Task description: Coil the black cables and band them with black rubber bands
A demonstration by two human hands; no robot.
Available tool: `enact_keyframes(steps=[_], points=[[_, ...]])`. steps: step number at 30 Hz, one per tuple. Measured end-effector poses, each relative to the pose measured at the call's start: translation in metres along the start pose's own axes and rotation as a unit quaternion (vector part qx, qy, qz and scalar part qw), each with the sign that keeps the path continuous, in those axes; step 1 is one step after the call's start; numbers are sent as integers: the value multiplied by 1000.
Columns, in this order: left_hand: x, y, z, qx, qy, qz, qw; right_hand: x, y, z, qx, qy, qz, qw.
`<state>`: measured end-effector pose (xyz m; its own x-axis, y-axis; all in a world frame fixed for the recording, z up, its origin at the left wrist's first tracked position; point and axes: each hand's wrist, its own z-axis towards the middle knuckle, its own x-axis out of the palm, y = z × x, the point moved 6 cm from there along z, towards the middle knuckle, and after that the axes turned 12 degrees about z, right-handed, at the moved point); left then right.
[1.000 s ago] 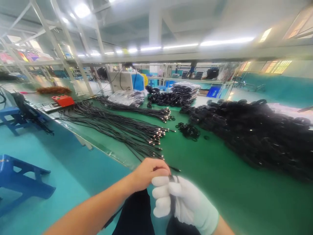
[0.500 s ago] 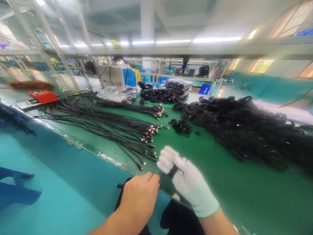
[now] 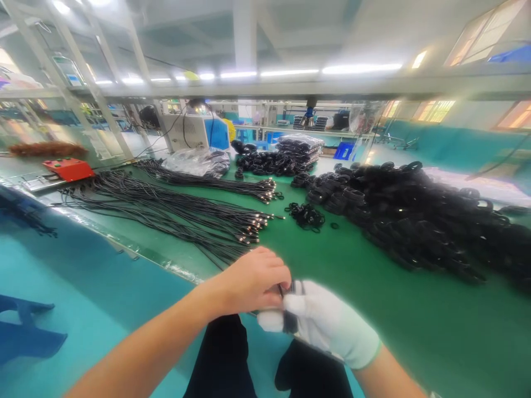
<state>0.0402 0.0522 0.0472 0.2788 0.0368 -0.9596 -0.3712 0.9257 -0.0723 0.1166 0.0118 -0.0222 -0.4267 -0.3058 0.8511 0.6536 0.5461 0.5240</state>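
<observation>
My right hand (image 3: 327, 318), in a white glove, is closed around a black cable (image 3: 289, 320). Dark strands of it cross the gloved fingers. My bare left hand (image 3: 259, 282) is pressed against the right fingertips with its fingers curled, pinching a stretch of the same cable. Most of that cable is hidden between the hands. Both hands are above the front edge of the green table (image 3: 332, 260). Just beyond the left hand lie long straight black cables (image 3: 178, 204) with metal plugs at their right ends.
A large heap of coiled black cables (image 3: 406, 215) covers the right side. A small pile of black rings (image 3: 306, 215) lies mid-table. Behind are a clear plastic bag (image 3: 197, 161) and a white-and-blue machine (image 3: 194, 131). A red box (image 3: 68, 169) stands left; a blue stool (image 3: 31, 323) is below.
My left hand has risen from below the table edge and moved right to meet the right hand. The right hand has lowered slightly and turned, still holding the cable.
</observation>
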Motion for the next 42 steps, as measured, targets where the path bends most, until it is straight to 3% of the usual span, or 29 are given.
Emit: enact_keyframes(steps=[4,8,10,12,16,19,23,28,33,35,42], points=[[6,0,5,12,9,-69,998,-14,-7,-2,41,26,12,999],[-5,-8,15,47,19,3,999,-24,-12,-3,65,20,11,998],[-7,-4,19,12,58,22,998,-23,-13,-3,64,19,11,998],[-1,5,20,-52,114,-53,991,-20,-13,-3,53,18,21,998],[32,21,8,-200,173,-311,913,-18,-13,-4,29,-2,64,998],[48,23,-2,-250,125,-405,871,-18,-15,-4,27,-14,91,995],[52,15,-9,-253,55,-422,869,-14,-13,-1,15,-7,119,993],[53,14,-23,-297,-39,-430,852,-18,-13,1,8,-22,47,999],[63,7,-32,-289,-1,-537,793,-11,-6,-1,-3,4,-67,998],[61,6,-34,-284,-27,-530,798,-1,-4,-2,9,25,-111,993],[50,-4,-44,-264,-214,-388,857,31,3,-4,45,40,-240,969]])
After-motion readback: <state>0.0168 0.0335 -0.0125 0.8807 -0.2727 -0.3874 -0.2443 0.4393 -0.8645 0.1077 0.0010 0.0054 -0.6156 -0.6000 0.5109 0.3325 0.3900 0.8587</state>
